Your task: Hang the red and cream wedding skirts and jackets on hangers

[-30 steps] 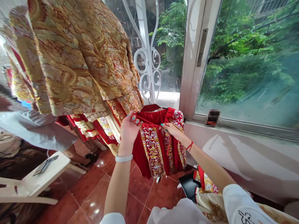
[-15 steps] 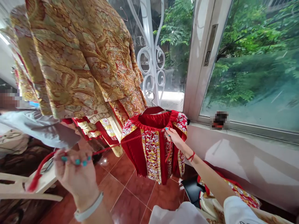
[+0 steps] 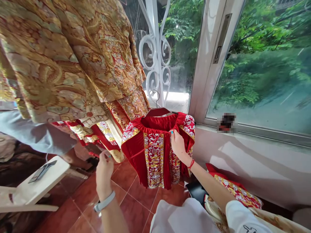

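the red velvet skirt with embroidered panels (image 3: 155,152) hangs on a hanger at the white scrolled window grille (image 3: 155,55). the right hand (image 3: 178,145) pinches its waistband. the left hand (image 3: 104,168) pinches a thin red cord (image 3: 141,150) pulled taut from it, below gold brocade robes (image 3: 60,64).

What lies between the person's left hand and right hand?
In the head view, a red cord stretches from the left hand to the right hand, across the hanging red embroidered garment.
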